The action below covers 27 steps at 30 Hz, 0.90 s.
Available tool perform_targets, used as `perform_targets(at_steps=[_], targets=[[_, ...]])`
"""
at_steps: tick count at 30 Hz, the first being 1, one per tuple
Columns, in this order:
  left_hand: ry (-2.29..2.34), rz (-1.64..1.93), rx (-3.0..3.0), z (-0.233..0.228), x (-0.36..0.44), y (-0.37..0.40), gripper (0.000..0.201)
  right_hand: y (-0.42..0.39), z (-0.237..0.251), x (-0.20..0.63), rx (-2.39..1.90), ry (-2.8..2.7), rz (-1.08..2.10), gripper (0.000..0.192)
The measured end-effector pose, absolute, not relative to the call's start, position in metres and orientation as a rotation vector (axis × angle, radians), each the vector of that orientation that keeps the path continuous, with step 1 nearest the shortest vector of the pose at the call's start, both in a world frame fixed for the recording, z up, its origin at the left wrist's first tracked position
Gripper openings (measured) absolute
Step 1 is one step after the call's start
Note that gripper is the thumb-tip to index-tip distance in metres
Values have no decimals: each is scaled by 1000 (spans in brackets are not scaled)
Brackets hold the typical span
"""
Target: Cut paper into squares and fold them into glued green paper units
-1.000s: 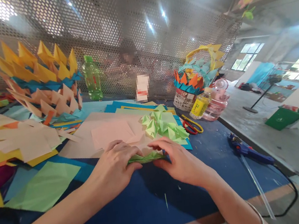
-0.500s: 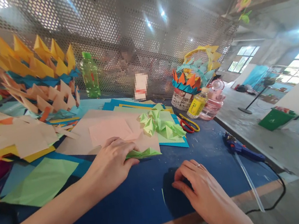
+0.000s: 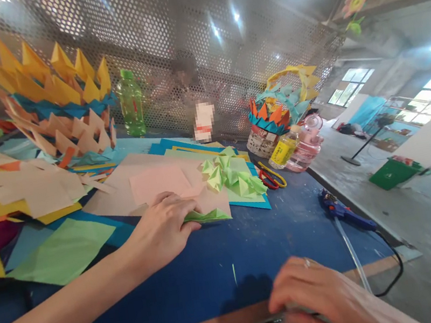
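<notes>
My left hand (image 3: pixel 169 218) is closed on the end of a folded light-green paper piece (image 3: pixel 211 215), which lies low over the table beside pink paper sheets (image 3: pixel 157 184). Just beyond it, several green folded paper points (image 3: pixel 229 173) rest on the stack of sheets. My right hand (image 3: pixel 314 293), wearing a ring, is over the front edge of the blue table (image 3: pixel 200 273). Its thumb is apart from the fingers, slightly blurred, and I see nothing held. A thin green paper sliver (image 3: pixel 234 273) lies between the hands.
A blue glue gun (image 3: pixel 344 211) with its cord lies at the right edge. Behind are scissors (image 3: pixel 270 175), a yellow-labelled bottle (image 3: pixel 283 152), a paper basket (image 3: pixel 264 137) and a green bottle (image 3: pixel 131 104). A large folded-paper basket (image 3: pixel 63 106) and loose green sheets (image 3: pixel 66 250) are at left.
My right hand has moved towards me and slightly right, to the table's front edge, and its fingers have spread. My left hand keeps its hold on the green paper.
</notes>
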<state>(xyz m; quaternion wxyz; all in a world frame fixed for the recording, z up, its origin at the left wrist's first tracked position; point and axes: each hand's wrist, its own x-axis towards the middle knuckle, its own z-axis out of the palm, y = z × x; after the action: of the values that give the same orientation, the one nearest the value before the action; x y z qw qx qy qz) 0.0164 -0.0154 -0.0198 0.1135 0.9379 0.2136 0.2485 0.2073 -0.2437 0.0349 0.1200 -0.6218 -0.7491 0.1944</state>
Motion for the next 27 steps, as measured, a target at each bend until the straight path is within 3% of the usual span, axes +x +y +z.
perform_targets(at_steps=[6, 25, 27], targets=[[670, 732, 2761, -19, 15, -17, 7, -193, 4, 183, -1871, -2031, 334, 12], [600, 678, 2732, -18, 17, -21, 7, -200, 0, 194, -1826, -1995, 388, 20], [586, 695, 2733, -19, 17, -21, 7, -194, -4, 188, -1844, -1997, 351, 14]])
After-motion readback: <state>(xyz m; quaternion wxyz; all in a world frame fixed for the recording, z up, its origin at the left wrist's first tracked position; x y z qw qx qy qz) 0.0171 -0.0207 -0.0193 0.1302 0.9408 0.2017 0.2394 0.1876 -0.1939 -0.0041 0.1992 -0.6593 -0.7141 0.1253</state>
